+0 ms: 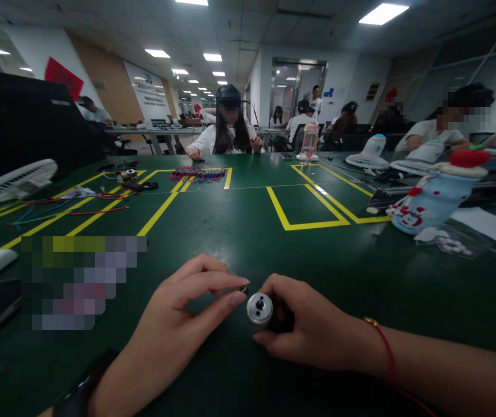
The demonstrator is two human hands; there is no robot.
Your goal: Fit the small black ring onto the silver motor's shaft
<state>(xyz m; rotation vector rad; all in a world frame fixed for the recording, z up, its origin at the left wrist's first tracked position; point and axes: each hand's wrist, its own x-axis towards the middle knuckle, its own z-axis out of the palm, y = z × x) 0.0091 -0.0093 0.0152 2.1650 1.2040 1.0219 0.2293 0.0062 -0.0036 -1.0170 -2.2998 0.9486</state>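
Observation:
My right hand (pixel 306 327) is closed around a silver metal cylinder (pixel 259 310), whose round end, with a few dark holes in it, faces up toward me. Just left of that end, my left hand (pixel 187 304) pinches a small dark piece (pixel 244 289) between thumb and forefinger. The piece is too small to name, and a slight gap shows between it and the cylinder. Most of the cylinder's body is hidden by the right hand. Both hands are above the green tabletop (pixel 213 237).
Yellow tape lines (pixel 317 226) mark the table. A blue bottle with a red lid (pixel 430 197) stands at right beside a clear plastic bag (pixel 456 243). Loose wires (pixel 57 202) lie at left, a wire bundle (pixel 198 174) farther off. Across the table sits a person (pixel 226 127).

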